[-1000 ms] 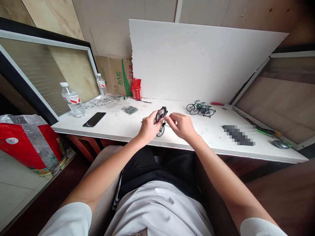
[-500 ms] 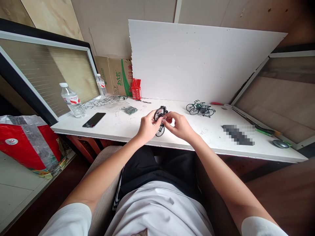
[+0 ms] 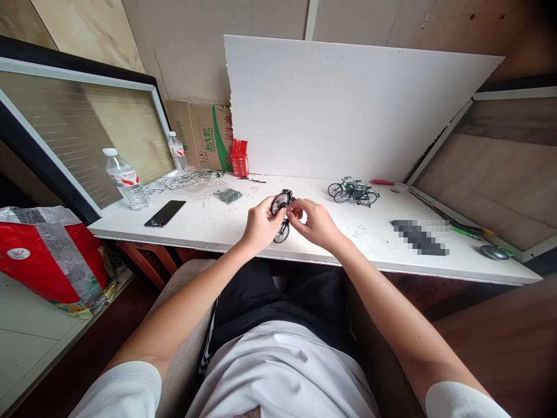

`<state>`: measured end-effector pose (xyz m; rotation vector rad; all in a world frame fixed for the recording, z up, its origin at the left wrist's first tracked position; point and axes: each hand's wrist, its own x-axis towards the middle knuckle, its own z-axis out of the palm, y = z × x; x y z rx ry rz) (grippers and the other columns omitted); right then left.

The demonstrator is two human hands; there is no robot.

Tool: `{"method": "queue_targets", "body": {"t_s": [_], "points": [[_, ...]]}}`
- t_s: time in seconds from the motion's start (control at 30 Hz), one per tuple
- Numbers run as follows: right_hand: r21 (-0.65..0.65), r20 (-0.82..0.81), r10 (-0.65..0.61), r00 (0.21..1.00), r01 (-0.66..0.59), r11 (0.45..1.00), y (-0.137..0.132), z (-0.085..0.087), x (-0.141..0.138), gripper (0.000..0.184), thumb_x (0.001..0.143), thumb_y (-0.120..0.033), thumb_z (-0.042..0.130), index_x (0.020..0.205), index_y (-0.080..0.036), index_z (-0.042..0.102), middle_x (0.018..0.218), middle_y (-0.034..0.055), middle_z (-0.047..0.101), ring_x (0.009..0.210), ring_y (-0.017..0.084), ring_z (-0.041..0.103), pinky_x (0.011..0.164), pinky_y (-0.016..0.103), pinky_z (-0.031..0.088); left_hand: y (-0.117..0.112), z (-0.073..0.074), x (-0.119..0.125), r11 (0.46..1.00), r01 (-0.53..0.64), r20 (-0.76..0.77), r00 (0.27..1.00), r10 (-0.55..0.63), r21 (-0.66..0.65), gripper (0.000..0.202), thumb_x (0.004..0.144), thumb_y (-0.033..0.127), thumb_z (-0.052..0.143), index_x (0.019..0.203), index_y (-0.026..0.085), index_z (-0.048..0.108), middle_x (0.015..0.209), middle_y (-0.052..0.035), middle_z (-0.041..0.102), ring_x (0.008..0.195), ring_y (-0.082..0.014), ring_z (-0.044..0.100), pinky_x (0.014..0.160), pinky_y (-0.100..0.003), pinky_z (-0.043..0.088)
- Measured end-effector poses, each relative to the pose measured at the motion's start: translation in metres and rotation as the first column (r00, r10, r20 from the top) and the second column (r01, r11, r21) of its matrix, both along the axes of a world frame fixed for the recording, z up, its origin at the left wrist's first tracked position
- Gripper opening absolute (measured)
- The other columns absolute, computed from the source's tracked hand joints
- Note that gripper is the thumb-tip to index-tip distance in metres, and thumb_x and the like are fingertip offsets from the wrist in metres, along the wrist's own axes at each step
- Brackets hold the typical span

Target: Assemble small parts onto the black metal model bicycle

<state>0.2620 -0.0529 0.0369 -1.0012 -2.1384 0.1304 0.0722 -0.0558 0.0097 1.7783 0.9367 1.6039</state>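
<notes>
My right fingertips have come in closer to the toy bike over the last second, and the left hand has hardly moved.
From where I watch, the left hand (image 3: 260, 225) is closed around the toy bike (image 3: 279, 203), thumb pressed on it, with one wheel above the thumb and one below. The right hand (image 3: 317, 223) has its fingers bent and the tips almost together at the bike's side; I can't tell if they pinch a tiny part. The bike is up near the front edge of the white table (image 3: 217, 223). Farther back, to the right, two more toy bikes (image 3: 353, 194) stand close together. To the left are a small bag (image 3: 228, 195), a black phone (image 3: 165, 213), a red box (image 3: 239, 158) and a water bottle (image 3: 126, 181).
</notes>
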Motion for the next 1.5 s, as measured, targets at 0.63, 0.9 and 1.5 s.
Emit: {"method": "queue_targets", "body": {"t_s": [0.63, 0.9, 1.5], "points": [[-0.157, -0.249, 0.021, 0.968, -0.062, 0.986, -0.007, 0.012, 0.002, 0.023, 0.098, -0.045, 0.070, 0.099, -0.022, 0.072, 0.085, 0.0051, 0.079, 0.063, 0.019, 0.070, 0.062, 0.033, 0.055, -0.001, 0.001, -0.001, 0.997, -0.028, -0.037, 0.999, 0.030, 0.065, 0.023, 0.099, 0.026, 0.070, 0.120, 0.017, 0.075, 0.111, -0.0097, 0.082, 0.098, -0.0206, 0.080, 0.088, -0.028, 0.066], [-0.223, -0.461, 0.005, 0.887, -0.122, 0.967, -0.010, 0.012, -0.004, 0.049, 0.093, -0.071, 0.077, 0.094, -0.022, 0.080, 0.096, 0.0098, 0.081, 0.079, 0.025, 0.078, 0.068, 0.038, 0.064, -0.003, 0.000, 0.000, 0.997, 0.014, -0.007, 1.000, -0.013, 0.075, 0.025, 0.097, 0.023, 0.073, 0.121, 0.018, 0.075, 0.116, -0.0102, 0.083, 0.105, -0.0219, 0.082, 0.097, -0.032, 0.066], [-0.632, -0.734, -0.317, 0.601, -0.432, 0.643, -0.023, 0.027, -0.010, 0.065, 0.062, -0.038, 0.098, 0.109, -0.027, 0.053, 0.091, -0.0033, 0.072, 0.074, 0.012, 0.059, 0.063, 0.026, 0.039, 0.001, -0.013, 0.000, 0.895, -0.057, -0.072, 0.992, 0.099, 0.443, 0.033, 0.102, 0.022, 0.072, 0.135, 0.021, 0.075, 0.135, -0.0107, 0.080, 0.121, -0.0245, 0.080, 0.108, -0.037, 0.066]]}}
